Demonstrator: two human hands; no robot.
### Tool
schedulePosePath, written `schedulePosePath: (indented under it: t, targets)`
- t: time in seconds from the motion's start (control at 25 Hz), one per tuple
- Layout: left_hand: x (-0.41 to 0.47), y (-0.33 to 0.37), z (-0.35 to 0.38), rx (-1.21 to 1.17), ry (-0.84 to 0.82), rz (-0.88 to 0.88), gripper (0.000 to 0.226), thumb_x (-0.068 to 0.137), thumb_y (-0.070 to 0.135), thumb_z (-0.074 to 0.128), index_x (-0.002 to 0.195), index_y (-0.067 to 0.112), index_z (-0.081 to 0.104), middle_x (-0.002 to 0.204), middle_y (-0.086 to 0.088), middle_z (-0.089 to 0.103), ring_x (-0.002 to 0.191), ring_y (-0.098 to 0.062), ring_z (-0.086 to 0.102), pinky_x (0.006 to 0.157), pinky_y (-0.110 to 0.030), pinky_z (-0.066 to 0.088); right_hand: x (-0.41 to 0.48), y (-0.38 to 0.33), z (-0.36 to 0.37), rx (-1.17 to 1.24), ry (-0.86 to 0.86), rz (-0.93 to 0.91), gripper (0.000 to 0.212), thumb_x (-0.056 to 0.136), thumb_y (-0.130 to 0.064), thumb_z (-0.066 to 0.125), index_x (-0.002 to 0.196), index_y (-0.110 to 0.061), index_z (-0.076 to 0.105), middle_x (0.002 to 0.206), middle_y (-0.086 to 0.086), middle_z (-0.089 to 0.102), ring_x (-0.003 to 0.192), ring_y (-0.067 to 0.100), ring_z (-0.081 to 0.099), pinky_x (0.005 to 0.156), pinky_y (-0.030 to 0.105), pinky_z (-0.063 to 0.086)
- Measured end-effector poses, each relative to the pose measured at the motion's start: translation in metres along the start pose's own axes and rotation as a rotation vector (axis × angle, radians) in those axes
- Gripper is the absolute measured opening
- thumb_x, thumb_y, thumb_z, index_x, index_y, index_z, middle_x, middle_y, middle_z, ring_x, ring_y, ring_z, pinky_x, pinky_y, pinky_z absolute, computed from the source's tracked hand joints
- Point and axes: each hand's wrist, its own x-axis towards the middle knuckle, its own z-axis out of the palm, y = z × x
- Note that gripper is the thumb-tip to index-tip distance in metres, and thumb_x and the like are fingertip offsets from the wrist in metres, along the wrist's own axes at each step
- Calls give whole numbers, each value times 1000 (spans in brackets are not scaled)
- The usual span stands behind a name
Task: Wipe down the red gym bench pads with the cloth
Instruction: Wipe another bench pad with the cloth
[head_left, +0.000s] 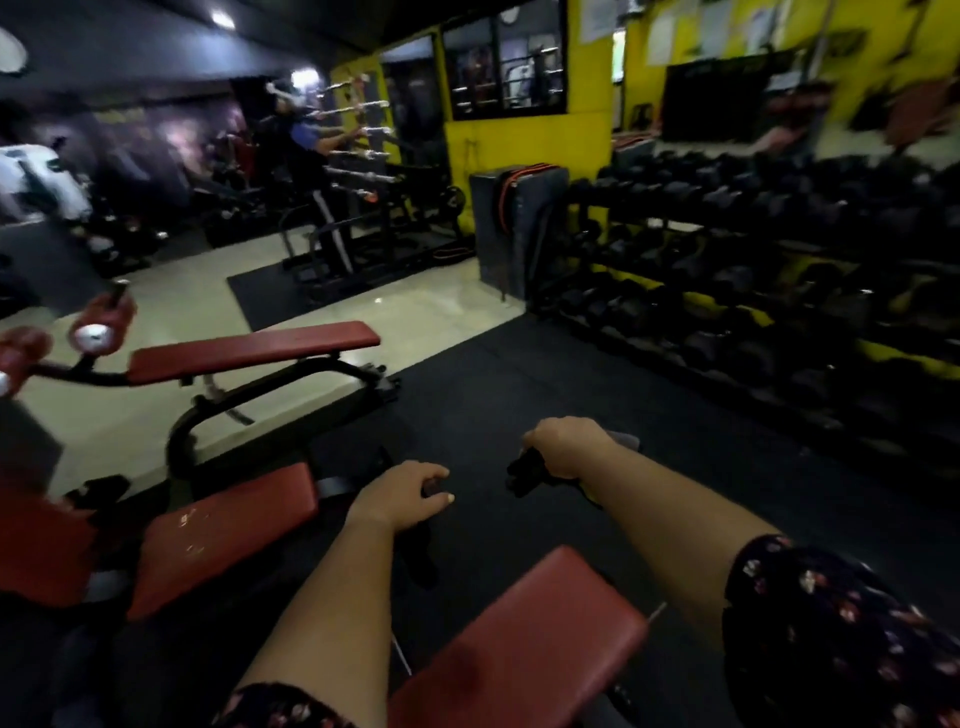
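A red bench pad (519, 649) lies just below me, between my forearms. My left hand (402, 499) curls over a black handle (431, 488) past the pad's far end. My right hand (566, 454) grips another black handle (524, 475). A grey scrap (623, 441), possibly the cloth, sticks out beyond its knuckles, too blurred to be sure. A second red pad (223, 535) slopes at my left. A third, long red pad (254, 351) sits farther back on a black frame, with red foam rollers (104, 317) beside it.
Dark rubber matting (519, 384) covers the floor ahead. A long rack of black dumbbells (753, 270) runs along the yellow wall at right. A dark padded block (514, 228) stands at the rack's end. A person (311, 156) stands by a barbell rack far back.
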Motion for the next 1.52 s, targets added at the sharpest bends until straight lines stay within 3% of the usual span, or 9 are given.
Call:
schedulePosePath:
  t: [0.32, 0.64, 0.8, 1.28, 1.52]
  targets:
    - [53, 66, 5, 89, -119, 355, 48, 92, 48, 60, 137, 32, 52, 124, 7, 54, 111, -9, 53, 96, -27, 43, -68, 43, 31, 131, 19, 376, 37, 92, -16, 58, 127, -28, 55, 122, 3, 58, 111, 27, 54, 79, 41, 47]
    - [65, 155, 37, 218, -265, 690, 53, 92, 50, 59, 141, 30, 48, 131, 3, 53, 120, -14, 52, 102, -34, 45, -167, 44, 71, 254, 27, 690, 38, 89, -28, 63, 126, -31, 55, 121, -1, 55, 113, 26, 49, 75, 39, 41]
    - [62, 210, 62, 248, -290, 826, 53, 92, 48, 60, 140, 29, 50, 134, 2, 53, 123, -14, 52, 104, -34, 44, -215, 61, 83, 314, 15, 833, 35, 89, -24, 62, 124, -29, 56, 121, 0, 56, 113, 26, 49, 73, 39, 41]
    - [81, 417, 128, 338, -328, 990, 52, 91, 52, 59, 139, 34, 50, 134, 6, 53, 121, -14, 53, 101, -40, 47, -330, 202, 132, 419, 8, 1110, 36, 95, -11, 45, 124, -27, 57, 123, 5, 58, 110, 28, 56, 75, 38, 43]
    - [87, 522, 160, 372, -305, 1031, 54, 90, 54, 58, 140, 38, 47, 137, 7, 51, 124, -15, 52, 99, -42, 48, -374, 289, 156, 419, 52, 1146, 34, 96, -12, 48, 126, -24, 58, 127, 7, 54, 113, 29, 56, 87, 41, 48]
